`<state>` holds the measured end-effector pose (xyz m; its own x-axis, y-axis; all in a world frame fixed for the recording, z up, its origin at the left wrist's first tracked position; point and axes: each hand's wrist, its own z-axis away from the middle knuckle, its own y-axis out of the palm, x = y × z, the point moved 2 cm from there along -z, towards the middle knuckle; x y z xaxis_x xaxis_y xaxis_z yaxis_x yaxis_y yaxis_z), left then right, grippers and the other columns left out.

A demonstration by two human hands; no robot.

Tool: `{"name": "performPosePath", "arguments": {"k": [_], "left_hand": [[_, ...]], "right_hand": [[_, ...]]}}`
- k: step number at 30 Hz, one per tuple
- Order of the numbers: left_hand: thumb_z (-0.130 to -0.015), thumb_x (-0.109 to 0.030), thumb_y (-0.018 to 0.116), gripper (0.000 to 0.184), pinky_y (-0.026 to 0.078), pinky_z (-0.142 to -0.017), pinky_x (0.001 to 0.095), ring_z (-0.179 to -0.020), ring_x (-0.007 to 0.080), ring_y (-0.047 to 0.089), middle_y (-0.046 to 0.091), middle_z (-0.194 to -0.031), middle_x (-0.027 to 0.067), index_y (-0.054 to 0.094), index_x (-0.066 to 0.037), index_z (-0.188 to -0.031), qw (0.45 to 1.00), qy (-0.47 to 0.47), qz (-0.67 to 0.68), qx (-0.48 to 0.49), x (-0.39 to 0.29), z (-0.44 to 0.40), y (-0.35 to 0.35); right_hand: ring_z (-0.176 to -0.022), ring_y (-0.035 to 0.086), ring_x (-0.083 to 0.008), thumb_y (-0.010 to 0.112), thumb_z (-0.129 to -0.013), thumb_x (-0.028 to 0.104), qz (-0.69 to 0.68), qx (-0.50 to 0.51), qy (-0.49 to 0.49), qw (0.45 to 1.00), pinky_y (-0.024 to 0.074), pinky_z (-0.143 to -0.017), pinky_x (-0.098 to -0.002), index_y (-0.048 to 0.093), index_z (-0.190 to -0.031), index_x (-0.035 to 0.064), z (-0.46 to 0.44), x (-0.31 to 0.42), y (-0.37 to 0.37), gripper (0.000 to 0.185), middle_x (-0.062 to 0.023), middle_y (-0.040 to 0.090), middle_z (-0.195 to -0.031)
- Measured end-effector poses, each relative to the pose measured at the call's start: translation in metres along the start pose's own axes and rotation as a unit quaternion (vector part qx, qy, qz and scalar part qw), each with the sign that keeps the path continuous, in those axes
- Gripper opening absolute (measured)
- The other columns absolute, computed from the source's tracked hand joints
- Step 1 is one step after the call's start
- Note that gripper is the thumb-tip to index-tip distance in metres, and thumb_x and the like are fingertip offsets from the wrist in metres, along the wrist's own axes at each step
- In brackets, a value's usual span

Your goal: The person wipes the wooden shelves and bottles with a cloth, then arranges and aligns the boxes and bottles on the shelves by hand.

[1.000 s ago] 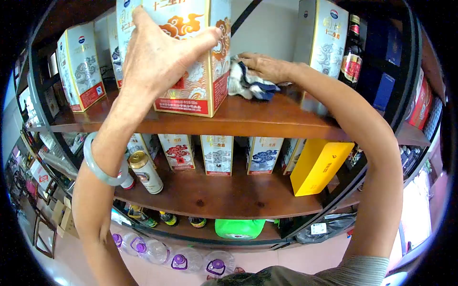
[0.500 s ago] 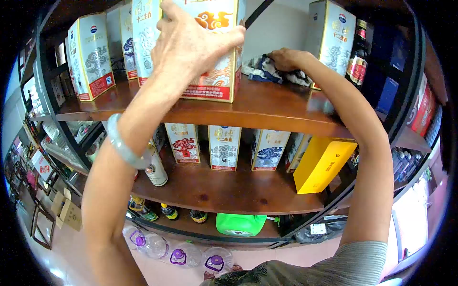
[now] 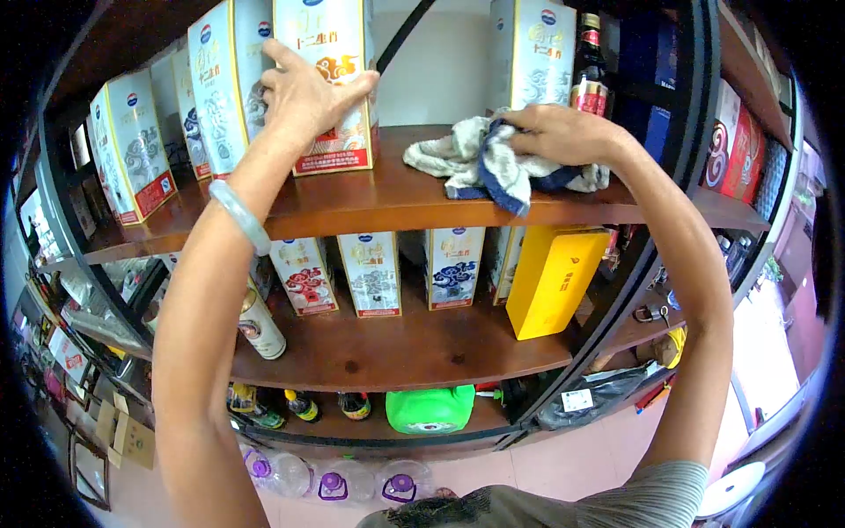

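My left hand (image 3: 304, 97) spans the front of a white and gold liquor box (image 3: 330, 141), thumb at its right edge and fingers at its left edge. The box stands upright on the upper wooden shelf (image 3: 396, 201). A grey-white cloth with navy trim (image 3: 462, 154) lies bunched on the same shelf, and my right hand (image 3: 568, 132) is closed on it. Part of the cloth droops over the shelf's front edge. Right behind the cloth stands another liquor box (image 3: 532, 62), beside a dark bottle with a red label (image 3: 590, 75).
More liquor boxes (image 3: 132, 145) stand on the left. The shelf below carries further boxes (image 3: 371, 273), a yellow box (image 3: 554, 286) and a white bottle (image 3: 262, 326). Lower down are a green jug (image 3: 429, 409) and dark bottles (image 3: 301, 405); clear plastic jugs (image 3: 348, 480) stand on the floor.
My right hand has drawn the cloth from deeper on the shelf to its front edge, where it is more spread out. My left hand stays on its box. The view has shifted.
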<state>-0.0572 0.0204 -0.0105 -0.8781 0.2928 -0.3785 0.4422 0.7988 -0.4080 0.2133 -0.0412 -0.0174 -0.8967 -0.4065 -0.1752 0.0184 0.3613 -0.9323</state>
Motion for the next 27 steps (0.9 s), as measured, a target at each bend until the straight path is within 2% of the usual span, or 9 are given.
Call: {"name": "performPosePath", "arguments": {"k": [3, 6, 7, 8, 10, 12, 16, 18, 27], "left_hand": [[-0.057, -0.061, 0.073, 0.122, 0.039, -0.091, 0.0515, -0.117, 0.0455, 0.035, 0.034, -0.121, 0.0337, 0.010, 0.013, -0.133, 0.994, -0.048, -0.096, -0.015, -0.017, -0.002, -0.003], [-0.067, -0.040, 0.073, 0.098, 0.039, -0.084, 0.0503, -0.105, 0.0366, 0.043, 0.038, -0.121, 0.0241, 0.019, 0.007, -0.134, 0.966, 0.090, -0.221, -0.097, -0.034, 0.004, -0.006], [-0.067, -0.036, 0.074, 0.094, 0.041, -0.080, 0.0478, -0.102, 0.0356, 0.044, 0.039, -0.116, 0.0227, 0.021, 0.005, -0.134, 0.934, 0.184, -0.257, -0.169, -0.039, 0.006, 0.000], [-0.067, -0.032, 0.075, 0.091, 0.044, -0.076, 0.0453, -0.099, 0.0346, 0.044, 0.040, -0.112, 0.0214, 0.024, 0.003, -0.133, 0.885, 0.274, -0.290, -0.239, -0.044, 0.009, 0.008], [-0.066, -0.025, 0.076, 0.086, 0.045, -0.073, 0.0426, -0.094, 0.0325, 0.046, 0.042, -0.109, 0.0216, 0.028, 0.001, -0.132, 0.889, 0.347, -0.215, -0.207, -0.077, 0.023, 0.012], [-0.072, -0.032, 0.071, 0.076, 0.045, -0.077, 0.0450, -0.095, 0.0361, 0.049, 0.046, -0.107, 0.0261, 0.035, 0.007, -0.126, 0.927, 0.346, -0.117, -0.083, -0.103, 0.025, 0.024], [-0.075, -0.047, 0.062, 0.080, 0.045, -0.085, 0.0446, -0.101, 0.0441, 0.052, 0.049, -0.108, 0.0358, 0.039, 0.019, -0.114, 0.973, 0.168, 0.127, 0.092, -0.132, 0.002, 0.078], [-0.074, -0.056, 0.060, 0.092, 0.044, -0.091, 0.0418, -0.106, 0.0474, 0.050, 0.047, -0.112, 0.0407, 0.036, 0.023, -0.114, 0.956, 0.066, 0.235, 0.161, -0.146, -0.004, 0.095], [-0.069, -0.056, 0.068, 0.107, 0.047, -0.086, 0.0403, -0.108, 0.0426, 0.050, 0.043, -0.115, 0.0400, 0.018, 0.021, -0.124, 0.834, 0.035, 0.412, 0.365, -0.148, -0.016, 0.172]], "right_hand": [[-0.107, 0.055, -0.0277, 0.044, -0.088, 0.027, -0.159, 0.001, 0.079, 0.984, 0.0391, -0.096, -0.0352, 0.045, -0.128, 0.0022, 0.009, -0.026, -0.018, 0.047, -0.0203, 0.055, -0.119], [-0.123, 0.038, -0.0269, 0.035, -0.091, 0.036, -0.270, -0.085, 0.318, 0.905, 0.0267, -0.106, -0.0392, 0.037, -0.133, 0.0035, 0.027, -0.045, -0.016, 0.053, -0.0214, 0.041, -0.132], [-0.119, 0.046, -0.0311, 0.034, -0.091, 0.039, -0.208, -0.097, 0.320, 0.919, 0.0343, -0.097, -0.0553, 0.038, -0.132, -0.0007, 0.023, -0.063, -0.013, 0.057, -0.0239, 0.043, -0.131], [-0.105, 0.056, -0.0337, 0.035, -0.090, 0.028, -0.097, 0.009, 0.252, 0.963, 0.0497, -0.083, -0.0412, 0.046, -0.125, 0.0010, 0.015, -0.078, -0.018, 0.046, -0.0259, 0.054, -0.117], [-0.085, 0.064, -0.0378, 0.052, -0.082, 0.021, 0.136, -0.121, 0.300, 0.936, 0.0531, -0.070, -0.0453, 0.061, -0.099, -0.0040, 0.025, -0.100, -0.034, 0.032, -0.0255, 0.061, -0.100], [-0.086, 0.062, -0.0394, 0.058, -0.080, 0.023, 0.113, -0.278, 0.252, 0.920, 0.0525, -0.072, -0.0434, 0.062, -0.086, -0.0022, 0.038, -0.103, -0.044, 0.027, -0.0234, 0.064, -0.092], [-0.111, 0.052, -0.0364, 0.044, -0.084, 0.059, -0.138, -0.144, 0.076, 0.977, 0.0414, -0.095, -0.0405, 0.053, -0.120, 0.0029, 0.039, -0.053, -0.004, 0.067, -0.0302, 0.054, -0.113], [-0.121, 0.042, -0.0356, 0.041, -0.082, 0.065, -0.016, -0.138, 0.068, 0.988, 0.0338, -0.102, -0.0384, 0.041, -0.133, 0.0071, 0.041, -0.050, 0.032, 0.076, -0.0282, 0.044, -0.126], [-0.105, 0.053, -0.0360, 0.053, -0.079, 0.056, -0.143, -0.210, -0.053, 0.966, 0.0402, -0.093, -0.0420, 0.055, -0.117, 0.0027, 0.046, -0.072, 0.039, 0.066, -0.0239, 0.057, -0.108]]}}
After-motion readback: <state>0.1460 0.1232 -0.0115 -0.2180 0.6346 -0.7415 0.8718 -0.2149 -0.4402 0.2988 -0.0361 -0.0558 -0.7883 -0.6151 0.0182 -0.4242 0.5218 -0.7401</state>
